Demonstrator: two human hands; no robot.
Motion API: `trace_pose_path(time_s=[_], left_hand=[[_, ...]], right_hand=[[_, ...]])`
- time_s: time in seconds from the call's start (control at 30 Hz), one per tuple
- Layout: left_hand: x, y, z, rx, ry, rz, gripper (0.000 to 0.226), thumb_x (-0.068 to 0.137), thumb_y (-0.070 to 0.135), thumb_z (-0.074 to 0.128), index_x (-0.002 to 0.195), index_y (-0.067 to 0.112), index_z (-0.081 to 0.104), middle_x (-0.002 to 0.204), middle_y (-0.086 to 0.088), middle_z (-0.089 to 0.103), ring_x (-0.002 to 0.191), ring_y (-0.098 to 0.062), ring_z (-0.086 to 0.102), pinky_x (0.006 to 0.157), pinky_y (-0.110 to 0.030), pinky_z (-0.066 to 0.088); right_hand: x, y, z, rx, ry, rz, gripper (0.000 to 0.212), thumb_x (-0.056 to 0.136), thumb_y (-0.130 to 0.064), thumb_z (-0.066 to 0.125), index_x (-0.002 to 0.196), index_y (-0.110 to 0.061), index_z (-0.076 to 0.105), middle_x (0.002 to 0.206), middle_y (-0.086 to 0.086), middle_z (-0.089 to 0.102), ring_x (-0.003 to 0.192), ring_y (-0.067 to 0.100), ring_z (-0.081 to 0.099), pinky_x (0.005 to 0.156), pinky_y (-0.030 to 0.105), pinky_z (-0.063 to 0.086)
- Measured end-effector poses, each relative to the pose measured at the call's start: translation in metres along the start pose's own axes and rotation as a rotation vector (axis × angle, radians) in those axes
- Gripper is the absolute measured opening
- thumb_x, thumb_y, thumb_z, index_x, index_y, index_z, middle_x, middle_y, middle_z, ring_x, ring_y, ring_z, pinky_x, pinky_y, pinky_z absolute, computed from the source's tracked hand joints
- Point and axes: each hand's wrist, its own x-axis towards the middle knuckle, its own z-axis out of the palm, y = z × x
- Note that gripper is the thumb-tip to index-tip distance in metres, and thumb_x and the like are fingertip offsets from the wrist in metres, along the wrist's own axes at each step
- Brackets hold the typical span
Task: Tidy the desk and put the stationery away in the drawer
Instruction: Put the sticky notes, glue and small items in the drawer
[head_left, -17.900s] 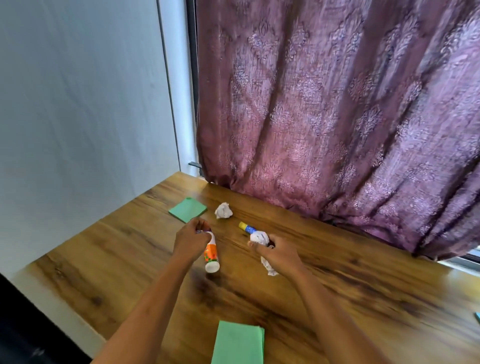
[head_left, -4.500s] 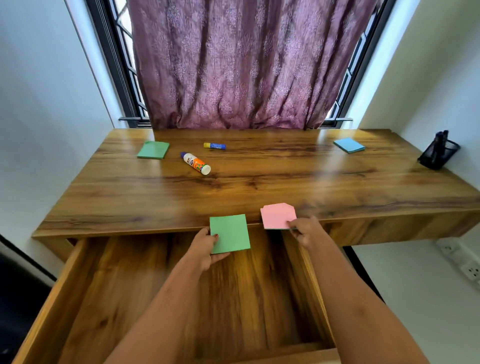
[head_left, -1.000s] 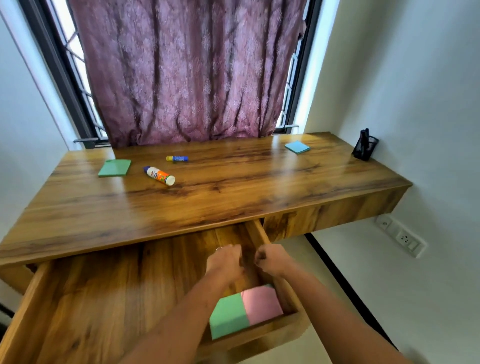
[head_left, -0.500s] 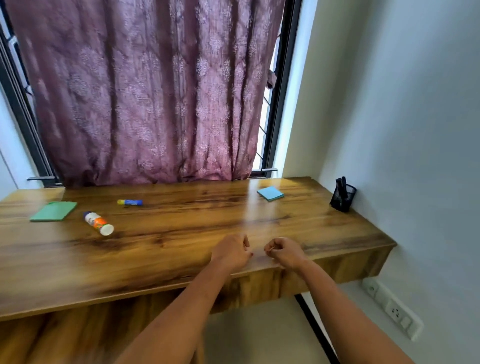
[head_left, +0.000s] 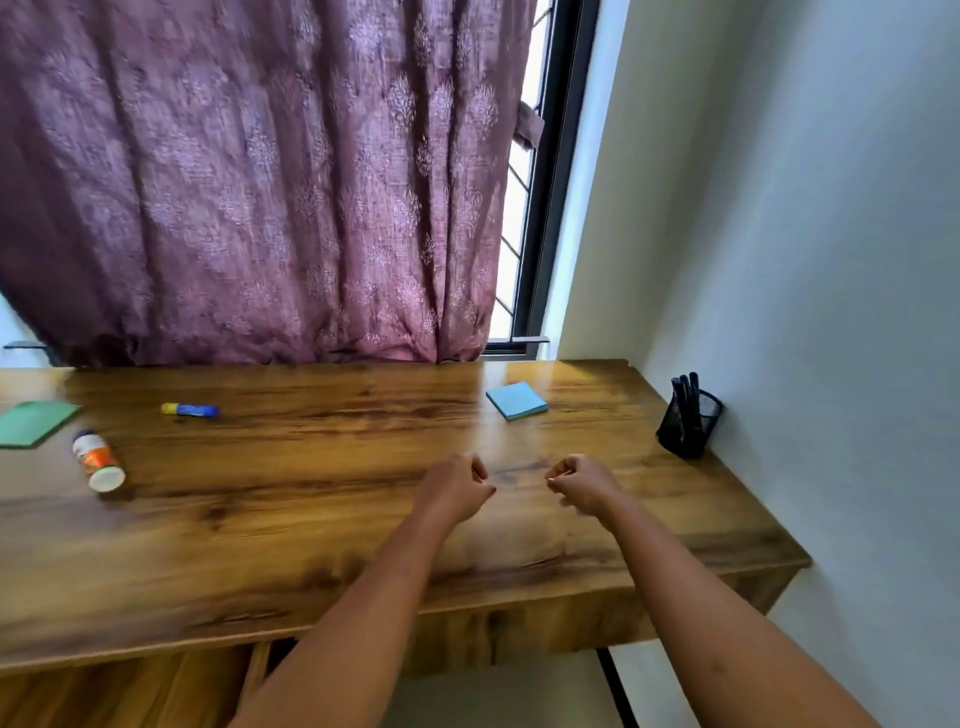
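Left hand (head_left: 457, 488) and right hand (head_left: 582, 483) are curled, empty. Blue pad (head_left: 517, 400) ahead, glue bottle (head_left: 98, 461), glue stick (head_left: 189, 410) and green pad (head_left: 34, 422) leftward lie unstowed on bench (head_left: 311, 519).

A mauve patterned curtain (head_left: 249, 182) covers a dark-framed window (head_left: 550, 208) behind the wooden desk (head_left: 311, 519), beside a pale wall (head_left: 831, 208).

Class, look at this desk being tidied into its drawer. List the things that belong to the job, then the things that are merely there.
Belong to the job:
blue note pad
green note pad
glue bottle, lying on its side
glue stick
desk
drawer, open

Merely there:
curtain
window frame
mesh pen holder, probably staying put
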Motion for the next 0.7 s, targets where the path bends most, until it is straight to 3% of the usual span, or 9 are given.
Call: trace_pose_path(time_s=[0.1,0.27,0.4,0.7], left_hand=[[0.029,0.001,0.008,-0.036,-0.004,-0.024,0.022,0.085,0.029,0.066,0.104,0.02,0.063,0.102,0.0,0.065,0.09,-0.014,0.06,0.076,-0.029,0.053],[0.101,-0.009,0.019,-0.092,0.0,-0.053,0.022,0.081,0.031,0.069,0.098,0.018,0.066,0.101,-0.002,0.069,0.091,-0.017,0.063,0.079,-0.032,0.054],[0.165,-0.012,0.02,-0.112,0.01,-0.065,0.019,0.08,0.027,0.069,0.096,0.016,0.066,0.102,-0.003,0.07,0.093,-0.019,0.064,0.079,-0.029,0.049],[0.245,-0.025,0.021,-0.089,-0.036,-0.126,0.017,0.082,0.026,0.065,0.097,0.018,0.064,0.105,-0.001,0.069,0.096,-0.019,0.063,0.075,-0.026,0.044]], right_hand=[[0.033,-0.003,0.003,-0.034,0.033,0.017,0.004,0.088,-0.016,0.06,0.085,-0.019,0.062,0.093,0.003,0.062,0.084,0.016,0.057,0.057,0.022,0.042],[0.109,-0.012,-0.004,-0.12,0.073,0.043,0.018,0.085,-0.017,0.062,0.103,-0.015,0.065,0.107,0.005,0.066,0.098,0.021,0.06,0.085,0.035,0.053],[0.17,-0.023,-0.01,-0.216,0.102,0.09,0.032,0.082,-0.018,0.057,0.114,-0.017,0.058,0.116,0.006,0.062,0.104,0.024,0.059,0.086,0.033,0.05],[0.261,-0.027,0.008,-0.316,0.089,0.18,0.069,0.084,-0.051,0.059,0.137,-0.013,0.039,0.142,0.012,0.043,0.132,0.033,0.038,0.101,0.038,0.038]])
